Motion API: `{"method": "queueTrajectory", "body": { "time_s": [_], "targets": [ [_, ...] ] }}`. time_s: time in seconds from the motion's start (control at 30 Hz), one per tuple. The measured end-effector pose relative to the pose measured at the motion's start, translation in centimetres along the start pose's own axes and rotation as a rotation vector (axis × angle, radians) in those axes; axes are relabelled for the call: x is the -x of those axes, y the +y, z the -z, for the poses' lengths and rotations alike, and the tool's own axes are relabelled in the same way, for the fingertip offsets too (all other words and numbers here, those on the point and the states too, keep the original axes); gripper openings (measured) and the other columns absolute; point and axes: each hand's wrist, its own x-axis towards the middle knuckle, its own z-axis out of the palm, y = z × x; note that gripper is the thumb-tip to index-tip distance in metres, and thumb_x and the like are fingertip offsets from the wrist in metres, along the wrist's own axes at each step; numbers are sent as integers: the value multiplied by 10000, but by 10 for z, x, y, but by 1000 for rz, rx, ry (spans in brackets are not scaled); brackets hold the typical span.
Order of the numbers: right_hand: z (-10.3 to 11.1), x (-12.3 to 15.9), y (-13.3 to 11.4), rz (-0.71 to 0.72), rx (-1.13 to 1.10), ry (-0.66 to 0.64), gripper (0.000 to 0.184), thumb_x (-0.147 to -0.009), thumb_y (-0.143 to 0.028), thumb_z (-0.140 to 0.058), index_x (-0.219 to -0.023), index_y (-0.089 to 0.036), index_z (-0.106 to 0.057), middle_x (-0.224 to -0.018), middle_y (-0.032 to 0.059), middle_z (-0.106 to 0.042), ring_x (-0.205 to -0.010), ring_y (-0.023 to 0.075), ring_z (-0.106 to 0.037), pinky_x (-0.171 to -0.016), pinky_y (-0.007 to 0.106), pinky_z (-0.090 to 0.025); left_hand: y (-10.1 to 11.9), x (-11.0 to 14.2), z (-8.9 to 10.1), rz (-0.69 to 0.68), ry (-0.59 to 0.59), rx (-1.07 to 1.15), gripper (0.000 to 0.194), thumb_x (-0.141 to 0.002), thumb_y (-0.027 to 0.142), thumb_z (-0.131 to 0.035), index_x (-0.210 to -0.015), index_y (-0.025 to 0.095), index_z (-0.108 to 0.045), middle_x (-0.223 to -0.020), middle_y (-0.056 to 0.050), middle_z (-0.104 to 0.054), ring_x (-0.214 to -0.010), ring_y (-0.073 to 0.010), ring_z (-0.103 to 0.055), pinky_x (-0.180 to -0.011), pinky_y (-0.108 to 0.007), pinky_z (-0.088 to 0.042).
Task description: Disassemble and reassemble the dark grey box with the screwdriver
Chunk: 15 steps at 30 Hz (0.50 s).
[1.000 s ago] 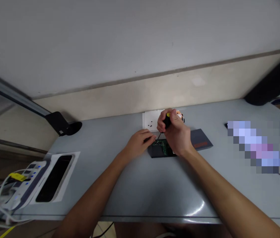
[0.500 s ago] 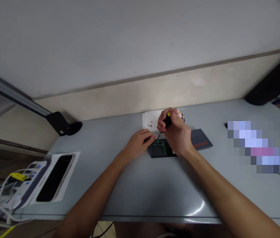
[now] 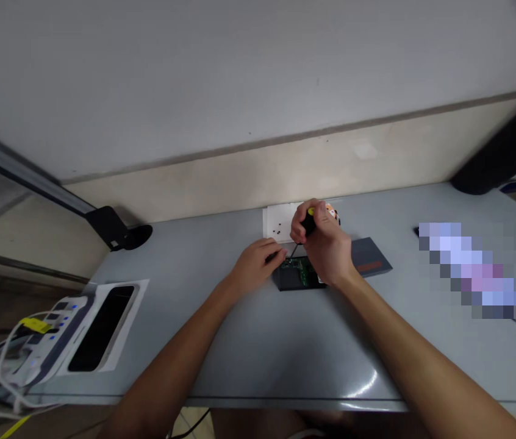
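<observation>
My right hand [image 3: 324, 244] is wrapped round the black and yellow handle of a screwdriver [image 3: 308, 223]. Its thin shaft slants down to the top left part of a dark open device [image 3: 291, 281] with a green circuit board [image 3: 302, 268] inside. At that same corner is my left hand [image 3: 258, 262], its thumb and fingers closed close to the screwdriver tip; what they pinch is too small to make out. Behind the device lies white paper [image 3: 280, 214] with several tiny dark screws [image 3: 277, 230] on it. My right hand hides part of the device.
A dark grey flat panel [image 3: 370, 256] lies right of the device. Left on the desk are a phone [image 3: 102, 329] on white paper and a power strip [image 3: 54, 341] with cables. A black lamp base [image 3: 136, 236] stands at the back left; a blurred-out object [image 3: 475, 268] lies right.
</observation>
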Motion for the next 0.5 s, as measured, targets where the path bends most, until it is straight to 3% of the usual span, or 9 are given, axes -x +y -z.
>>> {"method": "queueTrajectory", "body": {
  "time_s": [0.5],
  "targets": [
    [-2, 2, 1, -26, 0, 3, 478, -882, -689, -668, -764, -240, -549, -631, -33, -425, -570, 131, -358, -558, 306, -307, -1, 0, -1, -19, 15, 1, 357, -1079, 356, -475, -815, 197, -654, -802, -11, -613, -780, -171, -576, -760, -307, -463]
  ]
}}
